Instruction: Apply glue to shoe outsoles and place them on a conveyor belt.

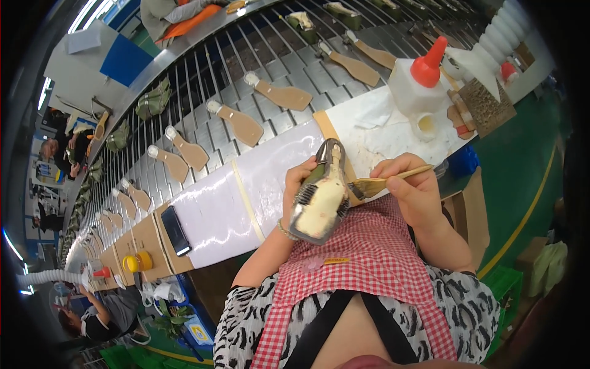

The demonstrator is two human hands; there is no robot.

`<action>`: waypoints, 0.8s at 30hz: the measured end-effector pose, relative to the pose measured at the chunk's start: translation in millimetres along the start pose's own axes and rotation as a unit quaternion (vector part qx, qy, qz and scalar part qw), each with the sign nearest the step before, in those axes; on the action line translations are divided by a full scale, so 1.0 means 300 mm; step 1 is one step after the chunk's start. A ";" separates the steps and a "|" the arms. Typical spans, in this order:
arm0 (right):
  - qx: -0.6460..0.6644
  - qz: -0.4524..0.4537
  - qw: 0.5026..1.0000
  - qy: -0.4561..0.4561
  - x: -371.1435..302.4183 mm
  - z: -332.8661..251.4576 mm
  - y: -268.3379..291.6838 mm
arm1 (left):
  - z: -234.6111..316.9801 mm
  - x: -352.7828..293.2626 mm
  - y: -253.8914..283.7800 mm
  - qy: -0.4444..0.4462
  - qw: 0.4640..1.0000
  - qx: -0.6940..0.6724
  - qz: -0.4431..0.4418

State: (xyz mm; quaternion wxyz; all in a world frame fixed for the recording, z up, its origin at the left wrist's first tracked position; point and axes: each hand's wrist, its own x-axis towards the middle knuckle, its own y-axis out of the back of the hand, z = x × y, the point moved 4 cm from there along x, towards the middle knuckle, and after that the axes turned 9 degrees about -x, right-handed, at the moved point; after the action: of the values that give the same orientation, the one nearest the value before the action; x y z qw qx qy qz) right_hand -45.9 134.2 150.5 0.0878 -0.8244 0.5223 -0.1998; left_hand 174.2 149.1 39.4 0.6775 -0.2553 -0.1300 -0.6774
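Observation:
My left hand (295,187) is closed around a dark green shoe upper on a last (321,203), turned with its underside up. The cream-coloured bottom shows, with dark gathered edges folded in around it. My right hand (413,187) pinches the wooden handle of a flat brush (369,185). The dark bristle tips are right beside the shoe's right edge; whether they touch it I cannot tell. Both hands are in front of my checked apron, at the near edge of the bench. Further back and right stands a white squeeze bottle (416,89) with a red nozzle.
A slatted metal conveyor (283,67) crosses behind the bench, carrying several brown insoles (239,123) and green shoe uppers (152,101). On the bench lie a phone (176,230) and a yellow tape roll (137,261). A white flexible duct (501,34) hangs at right. Other people work at left.

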 end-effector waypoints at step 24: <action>-0.135 -0.048 0.989 -0.026 -0.041 0.140 -0.105 | -0.011 -0.070 -0.032 -0.129 0.978 0.161 0.026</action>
State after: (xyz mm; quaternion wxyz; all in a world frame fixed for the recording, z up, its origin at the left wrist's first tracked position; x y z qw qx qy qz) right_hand -6.9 156.2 120.6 -0.0208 -0.8578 0.5016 -0.1102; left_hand 163.3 165.6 27.3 0.7043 -0.2318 -0.3169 -0.5914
